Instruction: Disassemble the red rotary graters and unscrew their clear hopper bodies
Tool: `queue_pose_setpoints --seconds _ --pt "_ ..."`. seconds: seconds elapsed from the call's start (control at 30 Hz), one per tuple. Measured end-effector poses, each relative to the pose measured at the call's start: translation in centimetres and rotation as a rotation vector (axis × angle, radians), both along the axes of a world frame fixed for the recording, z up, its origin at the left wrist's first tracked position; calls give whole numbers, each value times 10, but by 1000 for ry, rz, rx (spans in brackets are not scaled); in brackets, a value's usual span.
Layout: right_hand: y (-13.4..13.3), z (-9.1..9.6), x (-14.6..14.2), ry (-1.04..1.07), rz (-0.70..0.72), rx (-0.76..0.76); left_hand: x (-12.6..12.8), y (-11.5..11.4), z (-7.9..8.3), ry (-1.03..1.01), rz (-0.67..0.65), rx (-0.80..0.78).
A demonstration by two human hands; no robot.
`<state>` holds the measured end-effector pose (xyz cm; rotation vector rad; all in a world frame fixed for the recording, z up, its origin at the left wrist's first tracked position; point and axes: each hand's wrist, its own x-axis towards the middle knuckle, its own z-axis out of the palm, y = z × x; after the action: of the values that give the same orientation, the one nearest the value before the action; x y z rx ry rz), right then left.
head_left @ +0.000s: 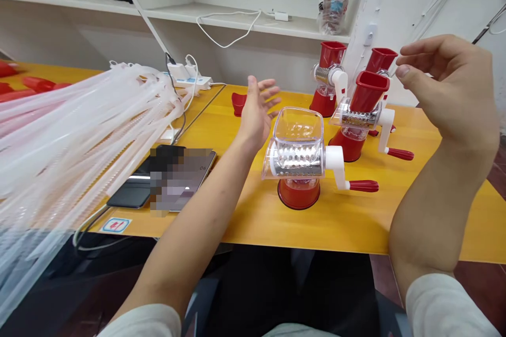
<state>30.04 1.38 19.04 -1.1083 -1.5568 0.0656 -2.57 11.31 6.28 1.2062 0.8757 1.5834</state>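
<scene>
Front edge of the yellow wood-look tabletop [340, 226] runs across below the work; a strip of yellow surface shows between it and the round red base of the rotary grater with clear plastic hopper, silver drum and white crank [298, 158]. This grater stands upright near the front edge, between the forearms; its red crank handle [363, 186] points right, with yellow surface between handle and right forearm. To its left, the bundle of pale translucent plastic strips [98, 131] overhangs the front edge. Three rotary graters with red hoppers [371, 92] stand behind, toward the right, limiting room at the rear. Left hand [256, 110]: released, fingers spread, just left of the clear hopper, near the small curved red plastic piece [237, 104]. Right hand [454, 84]: raised, fingers loosely bent, nothing seen in it; beside the rear red hoppers, contact not determinable.
</scene>
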Motion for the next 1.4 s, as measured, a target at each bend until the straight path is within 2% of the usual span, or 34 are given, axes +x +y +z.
queue_pose_setpoints --seconds 0.03,0.07,0.1,0.17,0.23,0.37,0.43,0.53,0.63,0.73,0.83,0.93,1.0,1.1,1.27,1.4 --pt "-5 2 -3 -21 41 -12 -2 -18 4 -68 -184 2" --pt "-11 3 -6 -50 96 -34 -5 -36 6 -97 -307 29" --pt "-17 4 -10 -87 159 -72 -9 -52 5 -92 -398 65" --pt "-28 5 -20 -176 291 -190 -17 -75 -2 -55 -485 138" --pt "-36 5 -31 -291 396 -343 -24 -85 -11 -16 -531 167" --pt "-36 4 -52 -457 507 -550 -34 -82 -22 102 -591 190" --pt "-31 3 -59 -478 540 -590 -33 -80 -25 152 -565 217" --pt "-25 -5 -58 -496 574 -673 -22 -82 -31 114 -475 250" --pt "-27 -27 -43 -447 585 -758 -8 -86 -40 71 -424 313" --pt "-34 -59 -25 -270 637 -838 1 -87 -42 53 -337 358" --pt "-34 -87 -12 -86 743 -893 1 -84 -38 -11 -216 369" --pt "-23 -108 -6 -16 899 -922 -5 -78 -36 63 -154 392" --pt "-15 -122 -6 49 1027 -941 -9 -72 -39 169 -172 456" --pt "-8 -151 -9 187 1205 -957 -13 -64 -47 259 -279 568" --pt "-12 -201 -23 470 1453 -974 -12 -60 -54 217 -312 542" --pt "-14 -215 -27 607 1573 -986 -14 -61 -54 227 -327 524"
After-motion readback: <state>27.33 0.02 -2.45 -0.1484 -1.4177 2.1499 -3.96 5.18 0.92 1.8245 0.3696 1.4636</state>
